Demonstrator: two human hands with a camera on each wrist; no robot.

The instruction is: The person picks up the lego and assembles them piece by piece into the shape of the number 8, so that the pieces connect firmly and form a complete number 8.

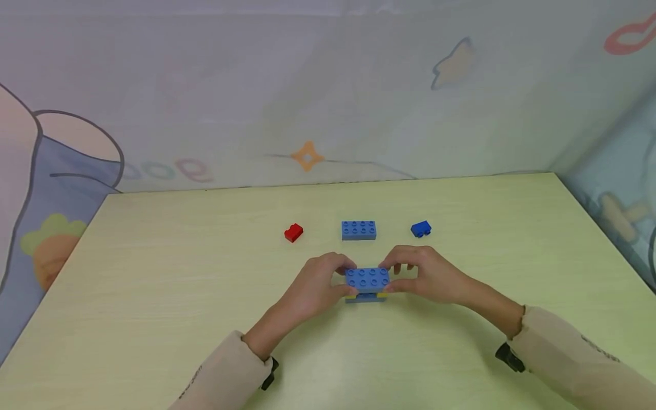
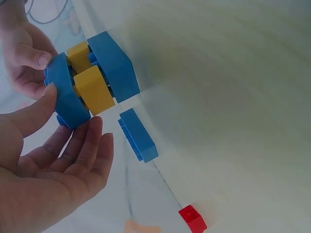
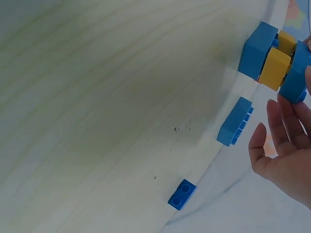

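Both hands hold a blue eight-stud toy brick (image 1: 367, 280) by its two ends, studs facing up. My left hand (image 1: 320, 285) pinches its left end between thumb and fingers; my right hand (image 1: 433, 277) pinches the right end. Beneath it, in the left wrist view, two yellow bricks (image 2: 95, 90) sit side by side with a gap between them. They stand on a lower blue brick (image 2: 115, 68), which rests on the table. The top brick (image 3: 295, 73) lies right against the yellow bricks in the right wrist view.
Behind the stack on the wooden table (image 1: 179, 273) lies another blue eight-stud brick (image 1: 359, 230). A small red brick (image 1: 294, 232) is to its left, and a small dark blue brick (image 1: 421, 229) tipped on its side is to its right. A printed cloth (image 1: 230, 85) hangs behind the table.
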